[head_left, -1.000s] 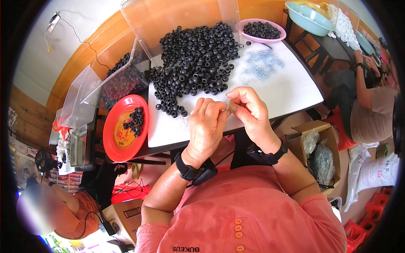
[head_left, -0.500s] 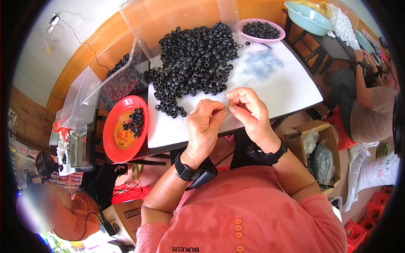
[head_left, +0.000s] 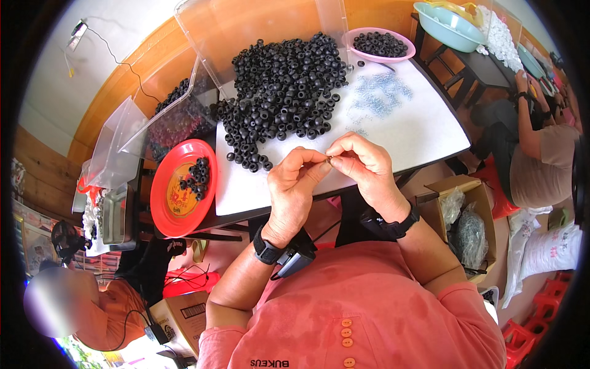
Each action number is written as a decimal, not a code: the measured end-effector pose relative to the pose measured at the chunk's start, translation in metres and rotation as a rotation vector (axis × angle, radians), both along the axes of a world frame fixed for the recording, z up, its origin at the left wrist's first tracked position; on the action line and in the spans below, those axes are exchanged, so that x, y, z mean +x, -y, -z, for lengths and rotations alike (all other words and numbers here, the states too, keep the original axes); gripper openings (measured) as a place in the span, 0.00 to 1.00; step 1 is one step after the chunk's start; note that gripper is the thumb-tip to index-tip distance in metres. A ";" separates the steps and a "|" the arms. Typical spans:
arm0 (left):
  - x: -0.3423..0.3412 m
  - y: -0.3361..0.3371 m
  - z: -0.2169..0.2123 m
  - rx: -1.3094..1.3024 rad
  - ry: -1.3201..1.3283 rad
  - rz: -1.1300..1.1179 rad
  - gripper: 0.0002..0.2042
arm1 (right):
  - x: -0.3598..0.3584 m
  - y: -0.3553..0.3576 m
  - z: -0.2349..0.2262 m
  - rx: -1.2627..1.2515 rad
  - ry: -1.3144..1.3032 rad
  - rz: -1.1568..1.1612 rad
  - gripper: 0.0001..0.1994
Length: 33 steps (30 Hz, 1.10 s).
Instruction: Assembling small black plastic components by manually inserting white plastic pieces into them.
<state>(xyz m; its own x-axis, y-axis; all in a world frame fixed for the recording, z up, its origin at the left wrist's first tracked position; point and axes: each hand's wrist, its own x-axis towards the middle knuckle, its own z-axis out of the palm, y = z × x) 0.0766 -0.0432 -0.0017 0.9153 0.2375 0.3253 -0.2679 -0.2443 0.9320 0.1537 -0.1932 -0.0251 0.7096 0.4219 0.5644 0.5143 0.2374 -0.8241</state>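
Above the near edge of the white-topped table (head_left: 424,138), my two hands meet at the fingertips. The thumb and forefinger of my left hand (head_left: 294,187) are pinched together, touching the pinched tips of my right hand (head_left: 365,163). A tiny object sits between them, too small and covered to make out. Beyond my hands lies a large heap of black hollow, bead-like pieces (head_left: 283,86), round with holes. Many tiny clear bluish pieces (head_left: 381,93) are scattered on the tabletop to the right of the heap.
A red plate (head_left: 161,212) with some black pieces stands at the left, beside clear plastic bins (head_left: 117,150). At the back right is a pink dish (head_left: 384,59) of black pieces. An open cardboard box (head_left: 439,230) stands right of my arm. Other people sit at both sides.
My fingertips have shifted very slightly left and down, still pinched together. The heap, plate and dish look the same.
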 end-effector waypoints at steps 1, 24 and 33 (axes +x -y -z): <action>-0.001 -0.001 0.000 0.000 0.001 0.000 0.05 | -0.001 0.001 -0.001 -0.004 -0.004 -0.013 0.03; 0.003 -0.003 0.004 0.268 0.232 0.023 0.06 | -0.002 0.008 -0.010 0.030 -0.263 -0.159 0.02; -0.002 0.000 -0.006 -0.142 -0.047 0.094 0.03 | -0.005 0.006 -0.019 0.075 -0.410 -0.200 0.03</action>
<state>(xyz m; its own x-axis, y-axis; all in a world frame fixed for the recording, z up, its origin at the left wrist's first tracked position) 0.0746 -0.0432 0.0040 0.9489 0.1910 0.2512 -0.2388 -0.0855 0.9673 0.1483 -0.1988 -0.0057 0.7891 0.5424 0.2883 0.0874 0.3655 -0.9267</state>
